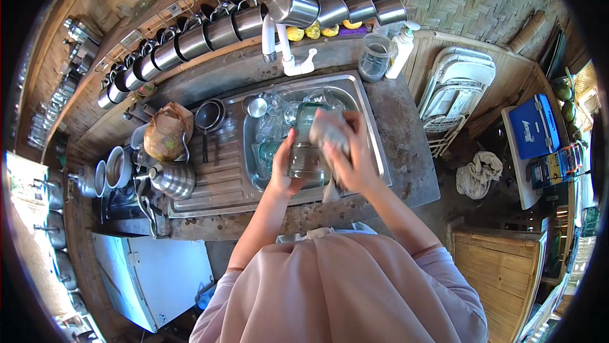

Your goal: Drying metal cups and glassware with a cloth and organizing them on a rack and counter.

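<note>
Over the sink (373, 143), my left hand (283, 168) is wrapped round a clear glass jar (306, 160), held tilted with its base toward me. My right hand (356, 167) grips a greyish cloth (328, 129) against the jar's right side, and an end of the cloth hangs below. The cloth and my fingers hide part of the jar. In the basin behind and left of my hands lie several pieces of clear glassware (271, 124). A small metal cup (255, 106) sits at the basin's far left corner.
A white tap (297, 64) rises behind the sink. Left on the drainboard (222, 178) are a small black pan (209, 115), a brown coconut (167, 132) and a metal kettle (172, 179). Far right stand a glass jar (375, 58) and white pump bottle (401, 51). Metal mugs (222, 31) hang above.
</note>
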Demonstrator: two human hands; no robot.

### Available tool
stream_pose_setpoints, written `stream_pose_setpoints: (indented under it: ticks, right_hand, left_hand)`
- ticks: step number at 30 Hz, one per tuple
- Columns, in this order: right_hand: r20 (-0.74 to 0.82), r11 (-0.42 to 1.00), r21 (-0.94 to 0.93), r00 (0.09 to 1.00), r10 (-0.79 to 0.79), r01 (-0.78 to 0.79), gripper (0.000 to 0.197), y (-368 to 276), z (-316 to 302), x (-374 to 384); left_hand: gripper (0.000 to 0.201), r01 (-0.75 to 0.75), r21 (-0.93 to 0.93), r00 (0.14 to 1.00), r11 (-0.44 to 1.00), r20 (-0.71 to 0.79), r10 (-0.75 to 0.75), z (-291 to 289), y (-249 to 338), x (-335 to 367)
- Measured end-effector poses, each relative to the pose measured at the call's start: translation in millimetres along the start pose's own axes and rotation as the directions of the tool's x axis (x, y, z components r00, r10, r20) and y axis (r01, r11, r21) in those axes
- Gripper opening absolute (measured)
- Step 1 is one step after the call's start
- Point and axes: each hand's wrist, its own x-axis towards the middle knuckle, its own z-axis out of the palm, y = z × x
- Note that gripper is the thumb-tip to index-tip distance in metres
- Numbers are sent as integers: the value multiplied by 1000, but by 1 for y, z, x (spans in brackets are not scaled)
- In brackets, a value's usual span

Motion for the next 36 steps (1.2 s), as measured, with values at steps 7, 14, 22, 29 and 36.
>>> stream_pose_setpoints:
  ticks: [7,14,22,29,36]
  right_hand:
    - [-34,986,-146,995,-90,84,40,10,-10,15]
    - [163,926,-240,952,-259,293,42,-8,-7,18]
    - [9,979,-202,1000,-29,31,27,60,-34,39]
    - [-64,849,-341,911,408,-404,34,114,-71,-14]
    - [-339,501,-566,738,583,-655,51,193,-73,-71]
  left_hand:
    - [43,107,148,993,983,30,-112,-15,5,-5]
    - [40,-34,349,998,936,67,11,-5,-5,-7]
    - [57,110,549,993,828,-97,-67,-5,-13,1]
    - [48,128,220,977,967,140,-161,9,-8,14]
    - [48,149,212,976,966,123,-178,19,-27,44]
